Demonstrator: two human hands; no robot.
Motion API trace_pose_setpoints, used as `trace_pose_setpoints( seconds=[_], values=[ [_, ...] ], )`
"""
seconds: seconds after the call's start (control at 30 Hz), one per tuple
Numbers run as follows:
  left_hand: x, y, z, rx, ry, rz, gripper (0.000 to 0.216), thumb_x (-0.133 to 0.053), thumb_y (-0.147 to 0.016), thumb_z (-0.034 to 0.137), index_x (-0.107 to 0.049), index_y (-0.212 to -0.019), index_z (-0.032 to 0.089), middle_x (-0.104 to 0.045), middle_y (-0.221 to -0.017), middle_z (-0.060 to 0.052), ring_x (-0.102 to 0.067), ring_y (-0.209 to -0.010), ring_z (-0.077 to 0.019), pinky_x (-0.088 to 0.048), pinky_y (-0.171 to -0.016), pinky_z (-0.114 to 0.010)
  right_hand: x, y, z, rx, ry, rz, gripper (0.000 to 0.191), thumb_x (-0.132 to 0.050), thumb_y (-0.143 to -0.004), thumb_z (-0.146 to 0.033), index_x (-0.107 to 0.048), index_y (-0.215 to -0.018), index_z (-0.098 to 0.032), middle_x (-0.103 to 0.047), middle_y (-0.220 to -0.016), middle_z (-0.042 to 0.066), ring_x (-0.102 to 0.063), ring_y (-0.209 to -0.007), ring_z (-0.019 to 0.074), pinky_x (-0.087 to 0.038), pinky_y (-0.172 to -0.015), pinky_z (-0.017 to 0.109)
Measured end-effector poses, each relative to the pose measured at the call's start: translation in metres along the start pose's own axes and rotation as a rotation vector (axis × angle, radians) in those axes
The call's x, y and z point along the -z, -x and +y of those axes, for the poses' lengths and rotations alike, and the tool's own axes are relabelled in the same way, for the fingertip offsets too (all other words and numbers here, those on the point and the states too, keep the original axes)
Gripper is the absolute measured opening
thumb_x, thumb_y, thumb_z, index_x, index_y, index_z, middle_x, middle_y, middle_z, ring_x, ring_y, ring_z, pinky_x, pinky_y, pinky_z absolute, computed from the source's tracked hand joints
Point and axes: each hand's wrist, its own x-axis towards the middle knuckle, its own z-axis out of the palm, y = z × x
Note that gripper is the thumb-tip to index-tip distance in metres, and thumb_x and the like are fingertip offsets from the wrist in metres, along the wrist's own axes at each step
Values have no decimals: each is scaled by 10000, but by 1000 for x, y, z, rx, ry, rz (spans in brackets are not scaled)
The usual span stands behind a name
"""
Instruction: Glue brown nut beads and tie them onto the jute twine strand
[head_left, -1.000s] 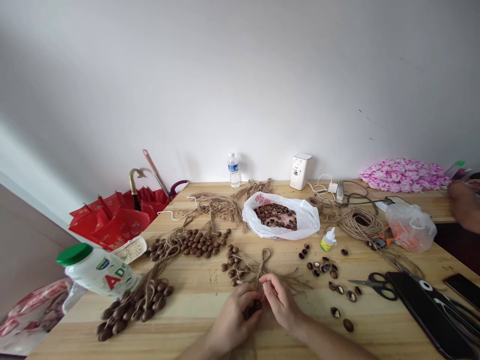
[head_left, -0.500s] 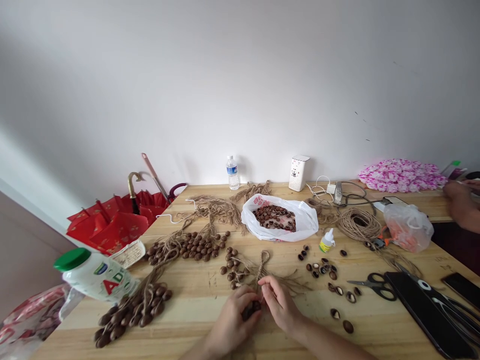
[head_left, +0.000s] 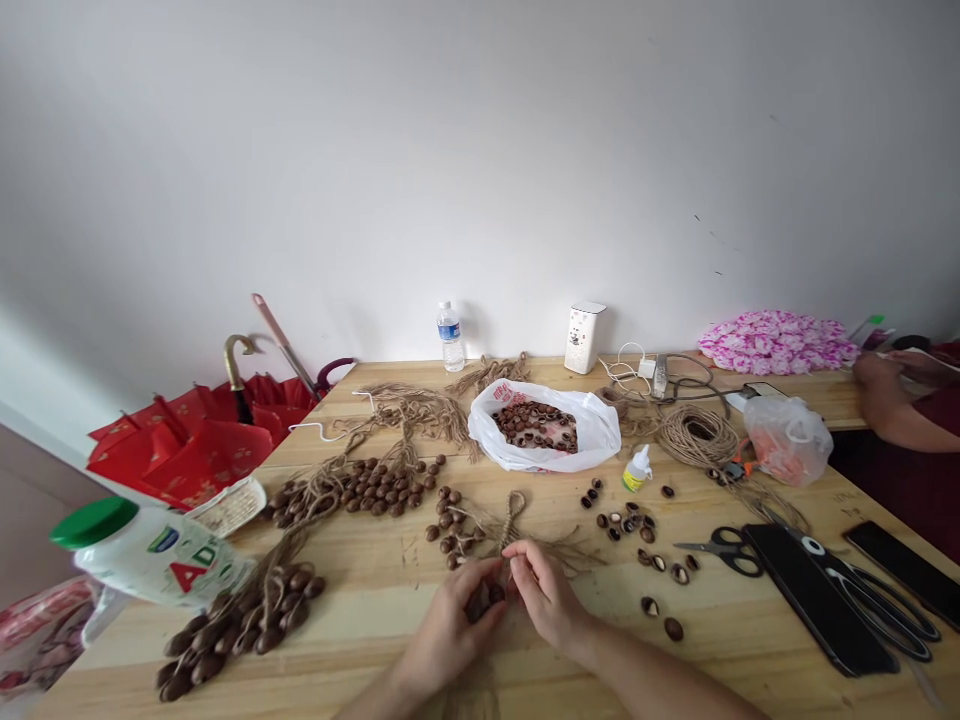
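Observation:
My left hand point(head_left: 454, 615) is curled around dark brown round nuts point(head_left: 493, 594), probably macadamia shells; the fingers partly hide them. Close beside it, my right hand point(head_left: 546, 598) pinches the jute cord just below a looped, knotted end point(head_left: 512, 508) that points away from me. Frayed cord ends point(head_left: 574, 550) spread out beyond the right hand. A small bunch of strung nuts point(head_left: 452, 522) lies just past my left hand. To the right are several loose, cracked shell halves point(head_left: 630, 522) and a small glue bottle point(head_left: 637, 468).
An open white plastic bag point(head_left: 596, 452) holds more shells. Strung bunches point(head_left: 240, 635) and a green-lidded jar point(head_left: 150, 550) stand left. Right are a twine coil point(head_left: 697, 437), black scissors point(head_left: 726, 549), larger scissors point(head_left: 862, 590) and phones point(head_left: 817, 600). Another person's arm point(head_left: 900, 410) rests far right.
The view has turned slightly to the right, so everything sits further left. Both my hands keep their grip at the cord and nuts with little visible movement.

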Motion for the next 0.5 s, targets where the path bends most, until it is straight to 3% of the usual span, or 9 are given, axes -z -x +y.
trace_pose_setpoints(
  seconds=[0.13,0.33,0.5],
  values=[
    [-1,-1,-8,133,240,36,442,-525,-811,347,-431,-1215,193,-595,-868,-42,-548,-690,-144,-492,-631,-290,-1,1,2,-24,-51,-11,346,-294,-949,-438,-492,-1028,-165,-524,-629,-14,-488,-540,119,-416,-545,235],
    [5,-3,-10,168,477,39,483,-556,-793,417,-414,-1206,212,-584,-953,-69,-558,-896,-190,-455,-815,-352,-3,1,6,-26,-70,-23,350,-284,-952,-447,-479,-1043,-172,-530,-630,-17,-495,-540,116,-421,-540,230],
    [9,-5,-10,198,578,27,494,-589,-775,413,-431,-1201,220,-592,-962,-69,-550,-906,-194,-423,-833,-354,-3,1,7,-21,-60,-26,335,-285,-955,-430,-476,-1050,-171,-539,-631,-12,-495,-539,119,-416,-529,233]
  ],
)
